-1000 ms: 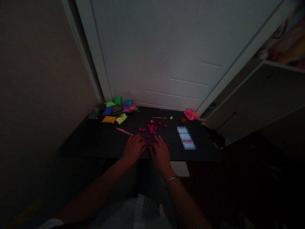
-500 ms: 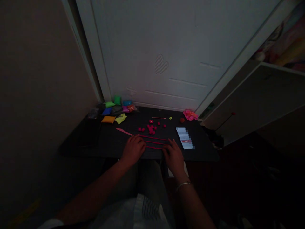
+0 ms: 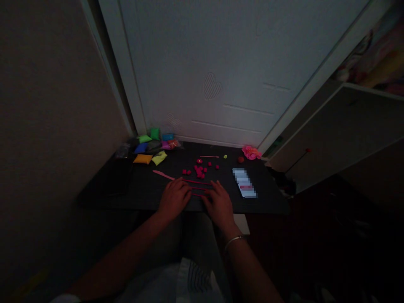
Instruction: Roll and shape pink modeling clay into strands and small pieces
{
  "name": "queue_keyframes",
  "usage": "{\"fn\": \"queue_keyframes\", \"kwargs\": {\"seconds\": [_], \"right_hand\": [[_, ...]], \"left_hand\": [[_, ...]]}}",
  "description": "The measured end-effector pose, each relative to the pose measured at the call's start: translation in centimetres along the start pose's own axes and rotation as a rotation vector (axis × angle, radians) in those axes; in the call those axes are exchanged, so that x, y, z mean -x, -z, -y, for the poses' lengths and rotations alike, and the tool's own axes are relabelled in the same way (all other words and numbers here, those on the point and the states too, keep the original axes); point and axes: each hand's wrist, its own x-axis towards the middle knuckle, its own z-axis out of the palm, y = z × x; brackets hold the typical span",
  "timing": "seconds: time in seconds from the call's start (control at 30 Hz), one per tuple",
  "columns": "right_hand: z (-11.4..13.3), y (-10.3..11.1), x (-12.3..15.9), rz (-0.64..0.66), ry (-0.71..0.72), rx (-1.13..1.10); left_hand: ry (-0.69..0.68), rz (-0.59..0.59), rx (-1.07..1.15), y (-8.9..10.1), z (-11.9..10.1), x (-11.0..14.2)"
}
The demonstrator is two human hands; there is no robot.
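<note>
Three thin red strands, apparently modelling clay (image 3: 197, 182), lie side by side across the dark table. My left hand (image 3: 173, 197) rests palm down over their left ends, its fingers stretched out and a little bent. On the right part of the strands lies my right hand (image 3: 220, 205), fingers apart and touching them from above. Both hands hide stretches of the strands. Just beyond my left fingertips is a pink plastic knife (image 3: 163, 174). A cluster of small red clay pieces (image 3: 199, 171) sits beyond the strands.
Colourful clay packets (image 3: 143, 159) lie at the back left. A phone (image 3: 244, 183) with a lit screen is right of my hand. Behind it are a brown ball (image 3: 240, 160) and a pink flower-like thing (image 3: 251, 152). A thin pink stick (image 3: 209, 156) lies near the white door (image 3: 202, 105).
My right hand has slid left along the strands, closer to my left hand, covering their right ends. My left hand stays nearly where it was.
</note>
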Motion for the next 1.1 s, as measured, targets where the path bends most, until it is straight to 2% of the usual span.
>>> {"fn": "queue_keyframes", "kwargs": {"seconds": [0.23,0.47,0.6,0.83,0.97,1.1], "right_hand": [[0.3,-1.1,-0.3,0.037,0.006,0.018],[0.1,-1.3,0.2,0.006,0.076,0.074],[0.1,-1.6,0.6,-0.035,0.066,0.067],[-0.2,-1.3,0.9,-0.130,0.033,-0.053],[-0.8,0.2,-1.7,-0.136,-0.087,-0.058],[-1.2,0.9,-7.2,-0.046,-0.149,0.038]], "left_hand": [[0.027,-0.069,-0.077,0.7,2.1,-0.3],[0.058,-0.069,-0.089,0.2,3.2,-0.1],[0.088,-0.081,-0.037,0.0,3.6,-0.2],[0.245,-0.137,0.103,-0.4,5.0,-0.8],[0.313,-0.187,0.189,-0.6,5.4,-0.8],[0.348,-0.204,0.237,-0.7,5.6,-0.9]]}}
